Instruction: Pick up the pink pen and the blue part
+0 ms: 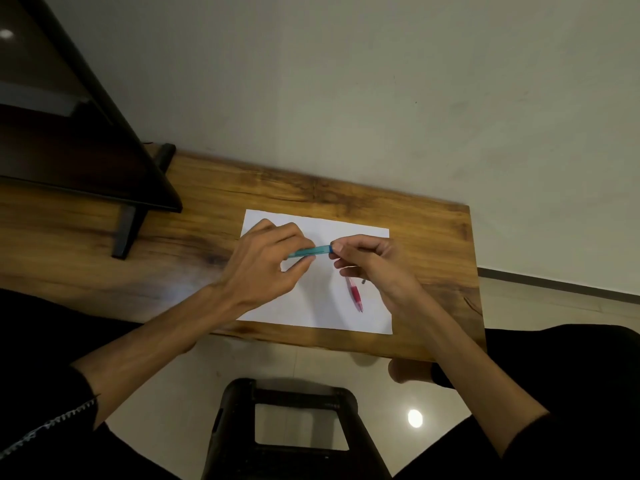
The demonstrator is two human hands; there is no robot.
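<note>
A teal pen [310, 252] is held level above a white sheet of paper [318, 306]. My left hand [268, 263] pinches the pen's left part between thumb and fingers. My right hand [372, 263] pinches its right end with curled fingers. A red pen [355, 294] lies on the paper just below my right hand, tip pointing toward me. A small dark piece [363, 281] lies beside it, partly hidden by my right hand.
The paper lies on a wooden table [173, 244] against a pale wall [346, 98]. A dark screen on a stand [104, 161] occupies the table's left part. A dark stool [294, 427] stands on the tiled floor between my knees.
</note>
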